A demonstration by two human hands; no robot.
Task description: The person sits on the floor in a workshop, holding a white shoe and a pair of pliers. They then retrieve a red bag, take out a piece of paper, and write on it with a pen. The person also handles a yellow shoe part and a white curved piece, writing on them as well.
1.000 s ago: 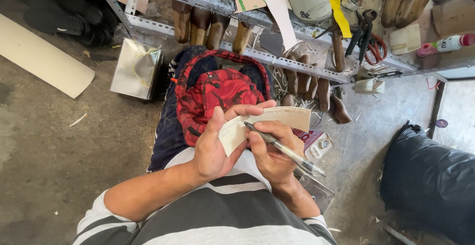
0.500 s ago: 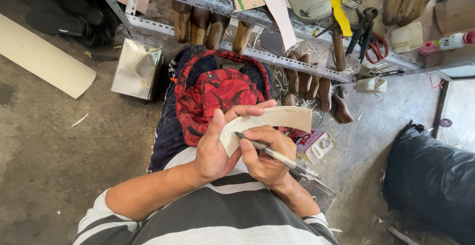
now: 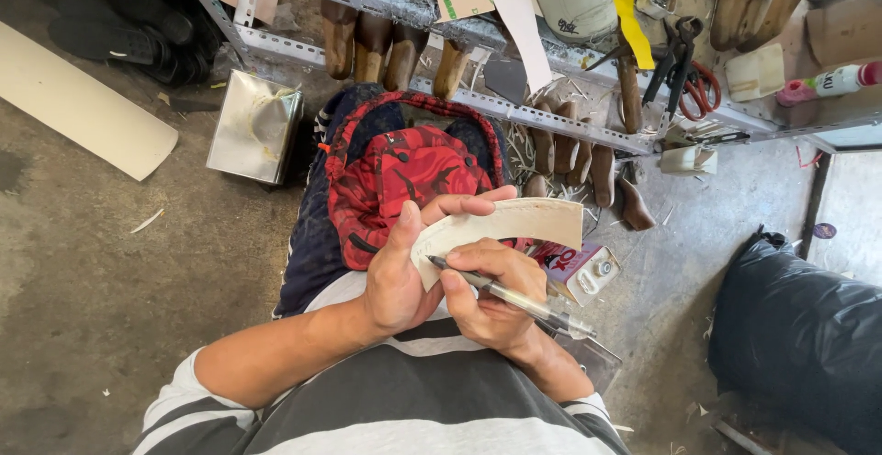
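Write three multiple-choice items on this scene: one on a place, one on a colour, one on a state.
1. Where does the metal tin stand?
A. on the floor by the shelf leg
B. on the top shelf
C. on the lap

2. What colour is the patterned cloth on the lap?
A. green
B. red and black
C. yellow

3. What does the right hand do with the pen?
A. holds it capped, away from the piece
B. leaves it on the floor
C. holds its tip against the pale curved piece, which the left hand grips

A: it sits on concrete.
B: a red pattern shows.
C: the tip meets the piece.
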